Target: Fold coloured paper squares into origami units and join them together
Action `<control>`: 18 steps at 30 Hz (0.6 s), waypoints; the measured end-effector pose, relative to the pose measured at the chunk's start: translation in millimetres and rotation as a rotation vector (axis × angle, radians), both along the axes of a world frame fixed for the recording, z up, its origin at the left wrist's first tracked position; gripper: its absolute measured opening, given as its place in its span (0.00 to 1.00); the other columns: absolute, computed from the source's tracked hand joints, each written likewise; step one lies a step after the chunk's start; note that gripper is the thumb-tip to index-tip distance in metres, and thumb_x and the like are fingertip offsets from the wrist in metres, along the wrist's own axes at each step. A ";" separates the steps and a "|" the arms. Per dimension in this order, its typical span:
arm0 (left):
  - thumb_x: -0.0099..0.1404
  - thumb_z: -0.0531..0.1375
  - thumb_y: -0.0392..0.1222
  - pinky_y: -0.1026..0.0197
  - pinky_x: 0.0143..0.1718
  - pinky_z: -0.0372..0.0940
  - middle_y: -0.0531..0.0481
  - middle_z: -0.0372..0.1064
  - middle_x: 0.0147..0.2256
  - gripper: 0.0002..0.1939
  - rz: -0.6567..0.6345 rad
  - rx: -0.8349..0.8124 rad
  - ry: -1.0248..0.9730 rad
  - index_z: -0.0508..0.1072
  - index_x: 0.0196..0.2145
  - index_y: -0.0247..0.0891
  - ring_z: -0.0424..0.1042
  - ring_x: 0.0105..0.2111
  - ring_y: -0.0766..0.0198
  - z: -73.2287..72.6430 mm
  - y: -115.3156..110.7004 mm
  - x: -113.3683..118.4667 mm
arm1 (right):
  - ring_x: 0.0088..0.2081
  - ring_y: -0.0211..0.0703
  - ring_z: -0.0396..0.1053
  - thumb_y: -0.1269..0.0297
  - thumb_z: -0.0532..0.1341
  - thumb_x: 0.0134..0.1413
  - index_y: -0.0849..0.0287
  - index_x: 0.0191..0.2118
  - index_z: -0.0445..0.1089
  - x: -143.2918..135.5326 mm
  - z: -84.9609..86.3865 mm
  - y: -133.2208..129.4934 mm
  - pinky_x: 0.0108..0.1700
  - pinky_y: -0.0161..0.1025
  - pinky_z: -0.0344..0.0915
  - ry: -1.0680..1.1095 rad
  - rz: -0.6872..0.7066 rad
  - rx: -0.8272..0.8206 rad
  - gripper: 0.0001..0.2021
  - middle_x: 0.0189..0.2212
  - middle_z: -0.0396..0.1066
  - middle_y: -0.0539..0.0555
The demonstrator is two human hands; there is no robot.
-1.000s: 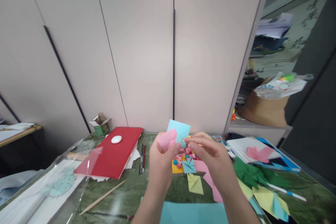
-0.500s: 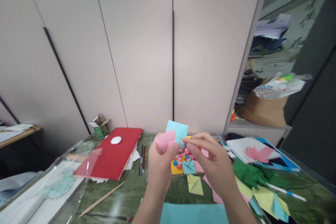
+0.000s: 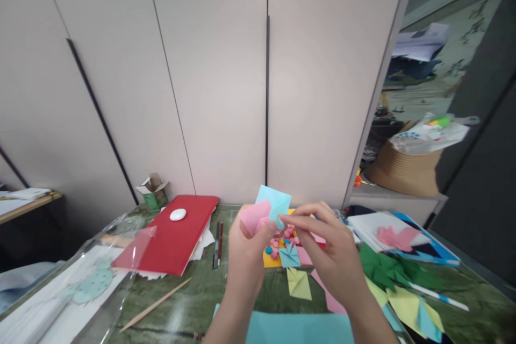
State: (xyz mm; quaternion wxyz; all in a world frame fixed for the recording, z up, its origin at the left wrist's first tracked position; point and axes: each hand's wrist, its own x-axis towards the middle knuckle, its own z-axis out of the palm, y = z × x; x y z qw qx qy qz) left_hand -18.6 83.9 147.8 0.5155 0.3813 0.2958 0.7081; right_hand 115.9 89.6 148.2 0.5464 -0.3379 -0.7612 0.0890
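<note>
My left hand point(image 3: 250, 247) is closed on a folded pink paper point(image 3: 255, 215) with a light blue paper point(image 3: 273, 200) standing behind it. My right hand point(image 3: 324, 242) is at the right of these papers, its index fingertip against the blue paper's lower right corner and its other fingers bent. Whether it pinches the paper is hard to tell. Below the hands lie small pink and coloured pieces point(image 3: 288, 235), a folded blue paper point(image 3: 289, 256) and a yellow paper square point(image 3: 299, 284). A large blue sheet point(image 3: 300, 328) lies nearest me.
On the left are a red folder point(image 3: 173, 242) with a white oval object, a wooden stick point(image 3: 155, 305), pens point(image 3: 217, 244) and a plastic-covered drawing point(image 3: 92, 285). Green folded paper point(image 3: 391, 269), a white pen point(image 3: 439, 296) and a book point(image 3: 435, 252) lie right.
My right thumb has moved down and away from the blue paper, while the index finger stays near its corner. The held papers have barely shifted.
</note>
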 end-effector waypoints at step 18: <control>0.52 0.66 0.38 0.68 0.23 0.62 0.55 0.65 0.23 0.12 -0.016 -0.047 0.095 0.64 0.28 0.35 0.65 0.23 0.70 5.1 -3.7 0.3 | 0.38 0.43 0.64 0.78 0.52 0.55 0.51 0.43 0.73 -2.3 -4.8 4.4 0.38 0.44 0.58 -0.144 -0.127 0.304 0.18 0.36 0.69 0.53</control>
